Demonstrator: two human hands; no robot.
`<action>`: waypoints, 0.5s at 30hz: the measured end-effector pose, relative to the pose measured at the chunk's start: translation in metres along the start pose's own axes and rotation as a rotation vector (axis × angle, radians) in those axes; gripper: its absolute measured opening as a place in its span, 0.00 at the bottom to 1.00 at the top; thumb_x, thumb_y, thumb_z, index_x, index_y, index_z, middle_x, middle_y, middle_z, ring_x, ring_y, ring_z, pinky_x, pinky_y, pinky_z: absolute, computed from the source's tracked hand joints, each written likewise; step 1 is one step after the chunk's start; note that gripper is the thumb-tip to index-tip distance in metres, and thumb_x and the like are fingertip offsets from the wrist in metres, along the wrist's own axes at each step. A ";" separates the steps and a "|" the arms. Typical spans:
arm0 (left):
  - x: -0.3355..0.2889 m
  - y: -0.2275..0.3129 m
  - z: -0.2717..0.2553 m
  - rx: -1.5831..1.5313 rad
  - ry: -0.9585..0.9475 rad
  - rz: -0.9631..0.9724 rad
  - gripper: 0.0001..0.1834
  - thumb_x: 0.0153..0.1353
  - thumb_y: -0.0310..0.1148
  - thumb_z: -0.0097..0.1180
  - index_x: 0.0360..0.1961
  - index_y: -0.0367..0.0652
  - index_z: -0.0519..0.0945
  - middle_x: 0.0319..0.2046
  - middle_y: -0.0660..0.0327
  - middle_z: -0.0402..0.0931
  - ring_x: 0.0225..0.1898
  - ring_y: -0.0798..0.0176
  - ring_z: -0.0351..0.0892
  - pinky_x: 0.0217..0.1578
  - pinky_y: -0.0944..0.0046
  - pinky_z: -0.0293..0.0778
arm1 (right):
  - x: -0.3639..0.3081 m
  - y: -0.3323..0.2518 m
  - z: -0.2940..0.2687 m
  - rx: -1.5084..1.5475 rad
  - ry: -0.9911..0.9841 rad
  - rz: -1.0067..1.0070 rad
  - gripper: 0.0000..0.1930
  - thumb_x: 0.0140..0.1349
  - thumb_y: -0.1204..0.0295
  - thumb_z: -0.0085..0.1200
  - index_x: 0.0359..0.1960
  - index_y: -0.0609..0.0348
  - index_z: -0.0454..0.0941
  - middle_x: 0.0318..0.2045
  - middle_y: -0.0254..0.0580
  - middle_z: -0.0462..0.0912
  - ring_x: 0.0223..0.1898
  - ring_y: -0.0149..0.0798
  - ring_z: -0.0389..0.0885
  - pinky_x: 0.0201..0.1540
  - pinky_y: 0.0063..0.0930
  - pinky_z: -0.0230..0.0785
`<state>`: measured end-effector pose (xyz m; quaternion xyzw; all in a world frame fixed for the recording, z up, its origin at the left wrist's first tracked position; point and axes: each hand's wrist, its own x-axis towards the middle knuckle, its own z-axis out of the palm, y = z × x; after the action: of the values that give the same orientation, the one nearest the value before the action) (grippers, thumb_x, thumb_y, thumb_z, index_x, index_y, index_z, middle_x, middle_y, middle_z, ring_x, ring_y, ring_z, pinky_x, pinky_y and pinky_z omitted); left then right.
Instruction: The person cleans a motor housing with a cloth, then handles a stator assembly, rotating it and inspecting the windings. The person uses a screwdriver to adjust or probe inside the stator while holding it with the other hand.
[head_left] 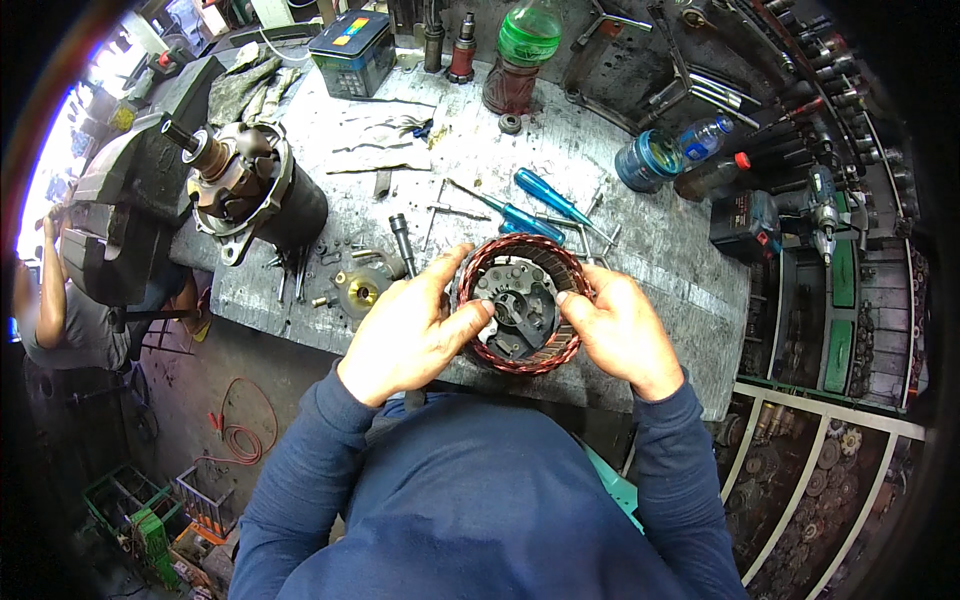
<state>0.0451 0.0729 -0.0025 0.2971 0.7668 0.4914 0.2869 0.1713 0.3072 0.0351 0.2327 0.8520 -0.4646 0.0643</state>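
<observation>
Between my hands, at the front edge of the workbench, is an alternator stator (pixel 573 335) with a ring of red-brown copper windings. Inside the ring sits a grey and black rectifier and regulator plate (pixel 515 325). My left hand (pixel 415 325) grips the ring's left side, its thumb over the rim. On the opposite side my right hand (pixel 622 328) holds the ring, the thumb likewise reaching inward. Fingers of both hands are partly hidden behind the ring. Just beyond it lie blue-handled screwdrivers (pixel 550 195). Left of my left hand is a metal part with a brass-coloured centre (pixel 360 290).
An alternator housing with its rotor (pixel 290 200) stands at the left beside a bench vise (pixel 125 190). Bottles (pixel 530 40), a battery (pixel 352 62) and jars (pixel 648 162) line the back. A drill (pixel 822 215) and parts trays (pixel 800 460) are at right. Another person (pixel 75 325) is far left.
</observation>
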 end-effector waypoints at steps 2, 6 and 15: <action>0.003 -0.004 -0.001 0.038 -0.018 0.026 0.40 0.68 0.47 0.63 0.74 0.30 0.69 0.31 0.40 0.85 0.33 0.42 0.89 0.39 0.50 0.81 | -0.003 0.002 0.004 0.038 -0.007 0.060 0.17 0.68 0.67 0.59 0.54 0.64 0.85 0.30 0.51 0.86 0.29 0.42 0.84 0.38 0.43 0.76; 0.002 -0.010 -0.001 0.059 -0.011 0.094 0.39 0.68 0.44 0.61 0.74 0.31 0.69 0.36 0.36 0.87 0.40 0.35 0.90 0.46 0.47 0.83 | -0.011 0.003 0.015 -0.019 0.048 0.066 0.18 0.68 0.66 0.59 0.56 0.64 0.84 0.33 0.57 0.88 0.33 0.52 0.88 0.41 0.47 0.78; -0.005 -0.018 0.011 0.122 -0.087 0.005 0.41 0.68 0.40 0.60 0.78 0.34 0.63 0.35 0.36 0.86 0.39 0.32 0.89 0.47 0.44 0.82 | -0.018 0.005 0.022 -0.290 0.117 0.064 0.23 0.68 0.63 0.58 0.58 0.67 0.81 0.38 0.66 0.89 0.42 0.68 0.89 0.48 0.59 0.80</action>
<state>0.0537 0.0694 -0.0218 0.3370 0.7813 0.4313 0.3000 0.1872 0.2854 0.0247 0.2747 0.9045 -0.3201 0.0620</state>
